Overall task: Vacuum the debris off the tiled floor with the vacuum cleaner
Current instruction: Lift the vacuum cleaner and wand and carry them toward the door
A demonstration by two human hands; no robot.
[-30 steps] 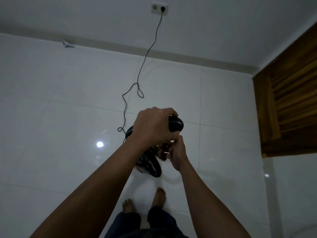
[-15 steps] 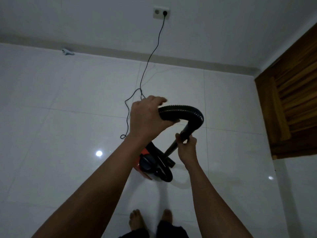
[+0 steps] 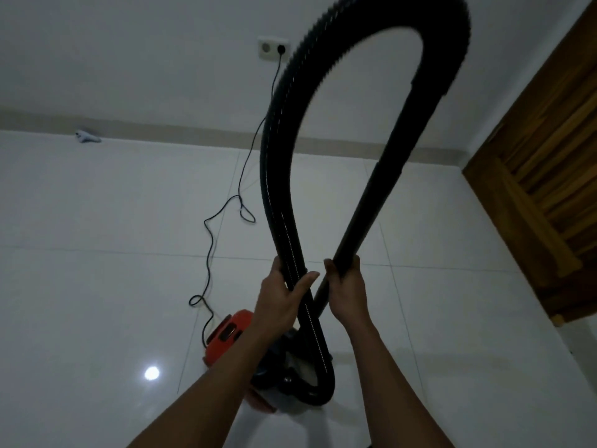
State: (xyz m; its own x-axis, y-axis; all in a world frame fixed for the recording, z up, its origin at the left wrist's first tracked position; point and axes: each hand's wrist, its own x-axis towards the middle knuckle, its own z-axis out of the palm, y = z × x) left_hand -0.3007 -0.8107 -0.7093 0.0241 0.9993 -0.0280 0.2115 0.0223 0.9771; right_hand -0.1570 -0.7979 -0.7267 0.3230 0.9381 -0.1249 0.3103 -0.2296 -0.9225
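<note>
**Left to right.** A small pale scrap lies on the tiled floor by the skirting, and a thin cord trails from the wall socket to the orange vacuum cleaner, which sits on the floor beneath the hands. The left hand wraps the ribbed hose, which arches overhead into the rigid wand, clasped by the right hand; a wooden door closes the right. The hose appears limp and springy, the wand stiff and light, so the wand is probably the better hold for steering.
</note>
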